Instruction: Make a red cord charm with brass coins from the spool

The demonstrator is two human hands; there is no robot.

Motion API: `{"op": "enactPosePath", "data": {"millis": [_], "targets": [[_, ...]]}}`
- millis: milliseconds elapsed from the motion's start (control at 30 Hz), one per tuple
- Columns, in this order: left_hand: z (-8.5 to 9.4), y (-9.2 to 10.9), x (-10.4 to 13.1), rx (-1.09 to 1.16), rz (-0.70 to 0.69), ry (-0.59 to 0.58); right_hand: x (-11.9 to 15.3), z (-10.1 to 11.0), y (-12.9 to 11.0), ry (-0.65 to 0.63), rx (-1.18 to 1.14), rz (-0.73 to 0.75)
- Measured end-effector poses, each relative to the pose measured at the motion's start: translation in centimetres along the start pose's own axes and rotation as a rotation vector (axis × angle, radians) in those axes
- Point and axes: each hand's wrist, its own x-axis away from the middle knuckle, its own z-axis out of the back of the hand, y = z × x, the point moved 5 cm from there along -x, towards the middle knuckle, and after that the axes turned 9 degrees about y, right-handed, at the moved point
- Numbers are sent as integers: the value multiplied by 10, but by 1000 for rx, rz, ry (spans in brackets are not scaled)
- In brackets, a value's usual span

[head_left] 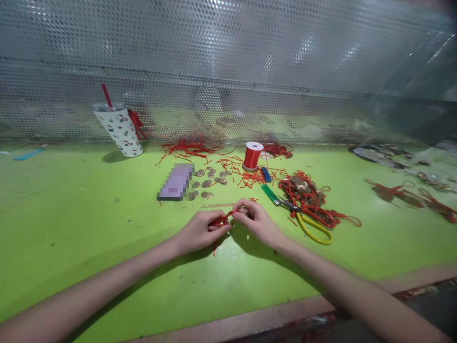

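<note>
Red cord (223, 220) runs between my two hands over the green table. My left hand (202, 231) is closed around a bunch of this cord, its thumb and fingers pinching it. Facing it, my right hand (255, 219) pinches the cord between thumb and fingertips; something coin-like shows in part behind those fingers. Just beyond my hands lie several loose round coins (207, 183). To the right of my right hand are scissors with yellow handles (314, 231), a green lighter (270, 194) and a pile of coins tied with red cord (302, 188).
A spool of red thread (253, 157) stands behind, near a blue lighter (266, 174) and scattered red cord scraps (193, 148). A phone (176, 181) lies left of the coins. The patterned tumbler (119, 131) stands far left, before a perforated metal screen (214, 57). Corded pieces (396, 193) lie right.
</note>
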Motion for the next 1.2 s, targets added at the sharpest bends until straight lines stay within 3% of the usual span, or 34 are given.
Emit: {"op": "enactPosePath", "data": {"millis": [333, 600, 800, 1033, 1200], "targets": [[13, -2, -4, 257, 145, 177, -6, 11, -3, -16, 17, 23], [11, 7, -2, 226, 38, 122, -4, 3, -1, -135, 19, 29], [7, 3, 0, 214, 36, 101, -1, -2, -3, -145, 68, 78], [9, 5, 1, 140, -9, 142, -1, -4, -7, -162, 11, 74], [14, 13, 2, 70, -113, 245, -1, -4, -4, -164, -42, 28]]}}
